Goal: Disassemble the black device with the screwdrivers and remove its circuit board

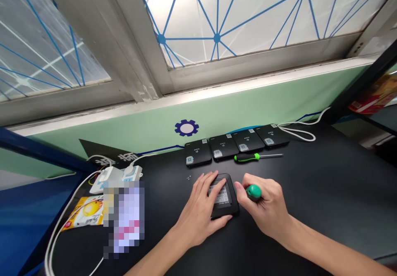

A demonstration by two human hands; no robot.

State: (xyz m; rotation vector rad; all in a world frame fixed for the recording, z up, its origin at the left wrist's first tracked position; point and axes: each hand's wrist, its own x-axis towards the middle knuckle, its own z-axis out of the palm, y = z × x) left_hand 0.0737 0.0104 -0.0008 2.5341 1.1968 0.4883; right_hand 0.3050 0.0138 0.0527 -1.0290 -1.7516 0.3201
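Note:
On the black tabletop lies a flat black device with a white printed label facing up. My left hand spans it, fingers laid across its top and thumb along its near edge, holding it against the table. My right hand is closed around a screwdriver whose green handle end points up at me; its shaft and tip are hidden behind the hand. The right thumb is close to the device's right edge. A few tiny screws lie just left of the device.
Several similar black devices stand in a row by the green wall. In front of them is a second screwdriver, green and black. At left are a white power strip, a yellow snack packet and white cables. Another white cable lies back right.

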